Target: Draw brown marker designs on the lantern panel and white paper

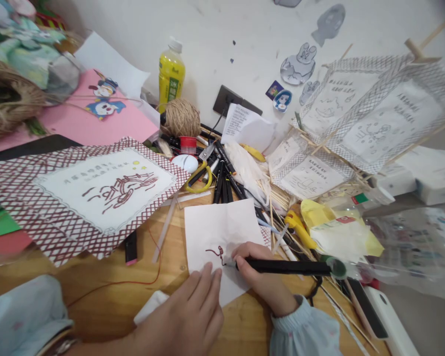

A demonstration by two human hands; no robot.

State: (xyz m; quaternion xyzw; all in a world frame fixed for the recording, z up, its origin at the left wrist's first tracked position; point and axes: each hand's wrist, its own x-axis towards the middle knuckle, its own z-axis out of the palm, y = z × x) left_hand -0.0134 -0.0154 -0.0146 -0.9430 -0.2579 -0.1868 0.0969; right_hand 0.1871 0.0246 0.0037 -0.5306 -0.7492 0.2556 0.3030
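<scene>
A small white sheet of paper (pixel 215 227) lies on the wooden table, with a short dark-red squiggle drawn near its middle. My right hand (pixel 261 277) grips a black marker pen (pixel 292 267) whose tip meets the paper at the end of the drawn line. Flat across the sheet's lower left part rests my left hand (pixel 193 311), fingers stretched out and holding nothing. To the left is a larger paper (pixel 107 217) with a dark-red crosshatched border, lettering and a drawing of a boat-like shape. A folded white piece, perhaps tissue (pixel 150 305), shows beside my left hand.
Behind the sheet, several black markers (pixel 222 183), yellow-handled scissors (pixel 200 180) and a twine ball (pixel 181 117) crowd together. A drink bottle (pixel 171 74) stands at the wall. On the right are a paper-and-stick lantern frame (pixel 330 143), a yellow glue gun (pixel 300 228) and plastic packaging (pixel 415 247).
</scene>
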